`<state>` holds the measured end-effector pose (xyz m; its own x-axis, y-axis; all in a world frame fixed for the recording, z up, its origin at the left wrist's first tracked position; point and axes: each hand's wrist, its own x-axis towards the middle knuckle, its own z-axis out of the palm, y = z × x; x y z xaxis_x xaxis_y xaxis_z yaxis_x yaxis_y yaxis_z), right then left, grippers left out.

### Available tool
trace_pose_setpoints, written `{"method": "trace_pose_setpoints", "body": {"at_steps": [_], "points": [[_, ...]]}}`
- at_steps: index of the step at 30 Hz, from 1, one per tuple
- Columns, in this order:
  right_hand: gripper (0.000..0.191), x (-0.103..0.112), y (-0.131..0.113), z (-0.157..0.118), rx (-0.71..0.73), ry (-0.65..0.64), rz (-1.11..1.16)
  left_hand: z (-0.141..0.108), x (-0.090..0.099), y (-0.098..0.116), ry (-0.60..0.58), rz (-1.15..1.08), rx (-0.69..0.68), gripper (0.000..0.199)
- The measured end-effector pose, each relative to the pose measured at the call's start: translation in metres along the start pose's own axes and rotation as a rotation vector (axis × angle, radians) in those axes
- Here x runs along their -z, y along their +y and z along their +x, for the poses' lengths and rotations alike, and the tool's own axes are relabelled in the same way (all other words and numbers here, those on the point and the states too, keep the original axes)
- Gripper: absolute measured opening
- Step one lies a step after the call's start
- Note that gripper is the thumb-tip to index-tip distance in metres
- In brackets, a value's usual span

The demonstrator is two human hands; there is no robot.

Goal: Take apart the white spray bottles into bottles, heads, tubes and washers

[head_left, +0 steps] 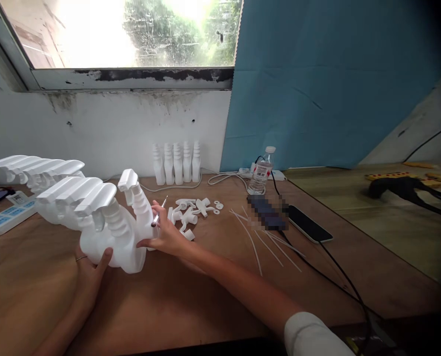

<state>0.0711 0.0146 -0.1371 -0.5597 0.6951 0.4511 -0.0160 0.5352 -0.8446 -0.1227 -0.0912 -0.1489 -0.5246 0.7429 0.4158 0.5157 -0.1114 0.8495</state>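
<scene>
Several white spray bottles (111, 232) with ribbed necks and trigger-style heads stand tilted in a row at the left. My left hand (92, 267) is closed around the lower front of this row, thumb on the bottle wall. At the row's right end, a single spray bottle (141, 210) leans against my right hand (166, 235), whose thumb and fingers grip its lower part. Between the fingers of that hand is a slim metal tool (159, 211) with a thin pointed tip. Behind it lie loose white sprayer parts (187, 213), partly hidden by the hand.
Several white ribbed bottles (177, 165) stand against the wall. More spray bottles (38, 170) are at far left, beside a power strip (11, 216). Thin white tubes (268, 242), a water bottle (261, 173), a phone (309, 223) and black cables lie to the right.
</scene>
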Motion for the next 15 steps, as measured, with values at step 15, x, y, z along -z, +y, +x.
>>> {"method": "trace_pose_setpoints", "body": {"at_steps": [15], "points": [[0.119, 0.000, -0.008, -0.040, -0.133, 0.169, -0.108, 0.002, -0.033, -0.024, -0.195, -0.218, -0.171, 0.129]]}}
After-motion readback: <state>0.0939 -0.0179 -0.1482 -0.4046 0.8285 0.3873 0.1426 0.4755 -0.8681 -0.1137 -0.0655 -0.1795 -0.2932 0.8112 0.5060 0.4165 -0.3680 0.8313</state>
